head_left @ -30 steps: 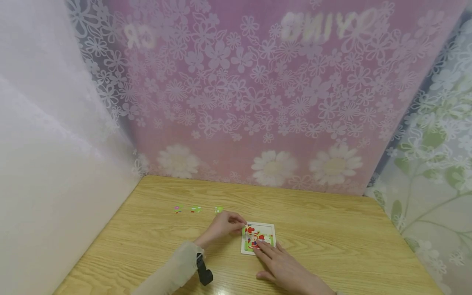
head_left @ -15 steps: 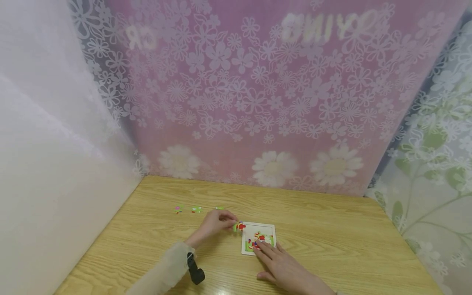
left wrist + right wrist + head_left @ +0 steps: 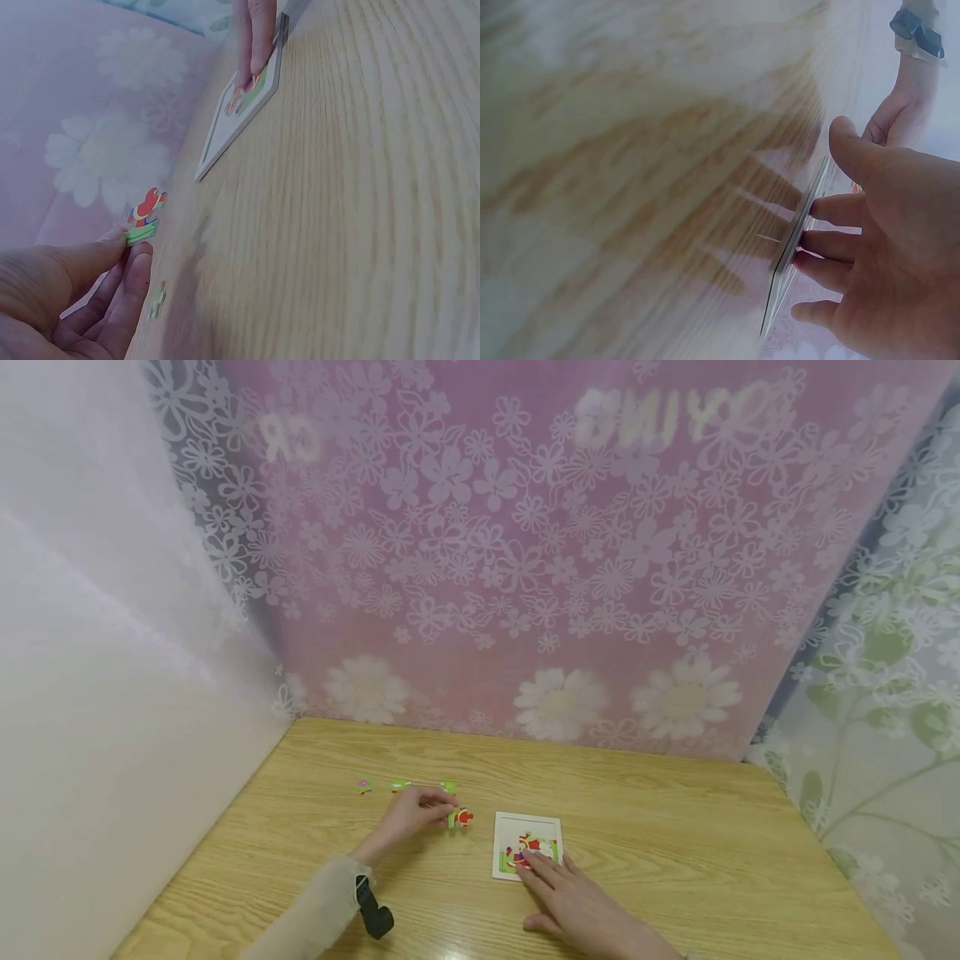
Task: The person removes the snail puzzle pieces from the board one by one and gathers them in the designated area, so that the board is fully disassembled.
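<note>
My left hand (image 3: 411, 814) pinches a red, yellow and green jigsaw piece (image 3: 462, 817) between thumb and fingers. In the left wrist view that piece (image 3: 145, 217) stands out past the fingertips, raised over the tabletop. To its right lies a white-framed puzzle tray (image 3: 515, 818), with several joined pieces (image 3: 535, 842) in its lower part and a bare white upper part. My right hand (image 3: 577, 902) lies with extended fingers over the tray's lower edge, fingertips resting on the pieces and partly covering them.
Loose jigsaw pieces lie in a row behind the left hand: one with a pink spot (image 3: 364, 786), a green and white one (image 3: 400, 785) and a green one (image 3: 448, 787). The wooden table (image 3: 660, 835) ends at a flowered pink backdrop (image 3: 480, 568).
The left hand has lifted the red piece out of the tray's upper left and carried it left, toward the loose pieces. The right hand stays in place on the tray.
</note>
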`<state>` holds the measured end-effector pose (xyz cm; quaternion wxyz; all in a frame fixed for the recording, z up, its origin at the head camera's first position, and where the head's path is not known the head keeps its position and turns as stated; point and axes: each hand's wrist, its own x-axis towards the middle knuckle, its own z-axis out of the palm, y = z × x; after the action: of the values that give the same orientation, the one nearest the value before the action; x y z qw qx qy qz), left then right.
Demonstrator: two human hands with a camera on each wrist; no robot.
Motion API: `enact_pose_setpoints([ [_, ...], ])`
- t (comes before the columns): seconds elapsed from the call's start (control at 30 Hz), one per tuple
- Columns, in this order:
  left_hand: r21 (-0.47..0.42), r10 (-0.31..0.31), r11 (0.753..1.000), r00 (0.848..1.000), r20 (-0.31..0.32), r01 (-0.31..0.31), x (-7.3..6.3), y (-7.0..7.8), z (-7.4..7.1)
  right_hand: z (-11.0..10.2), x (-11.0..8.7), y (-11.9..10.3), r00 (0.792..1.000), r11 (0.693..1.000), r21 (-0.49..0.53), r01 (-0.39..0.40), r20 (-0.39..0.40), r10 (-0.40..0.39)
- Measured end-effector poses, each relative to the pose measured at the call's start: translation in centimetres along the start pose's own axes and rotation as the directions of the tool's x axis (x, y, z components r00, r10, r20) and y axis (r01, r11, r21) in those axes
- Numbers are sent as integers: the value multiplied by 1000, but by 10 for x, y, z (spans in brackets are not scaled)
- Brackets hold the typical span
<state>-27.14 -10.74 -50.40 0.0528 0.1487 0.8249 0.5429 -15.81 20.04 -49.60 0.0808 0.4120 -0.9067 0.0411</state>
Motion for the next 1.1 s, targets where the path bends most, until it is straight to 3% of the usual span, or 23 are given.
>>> enact_pose_setpoints([
  [0.47,-12,-64,998,997,-43,64,-12,-14,-40,1,-2,0,1000,1000,-21,-1,4,1],
  [0.9,67,-80,994,988,-130,89,-17,-41,-85,3,-1,2,1000,1000,-19,5,2,-5],
  [1.1,85,-97,990,982,-161,111,-23,-46,-106,3,0,3,1000,1000,-5,-6,26,6],
])
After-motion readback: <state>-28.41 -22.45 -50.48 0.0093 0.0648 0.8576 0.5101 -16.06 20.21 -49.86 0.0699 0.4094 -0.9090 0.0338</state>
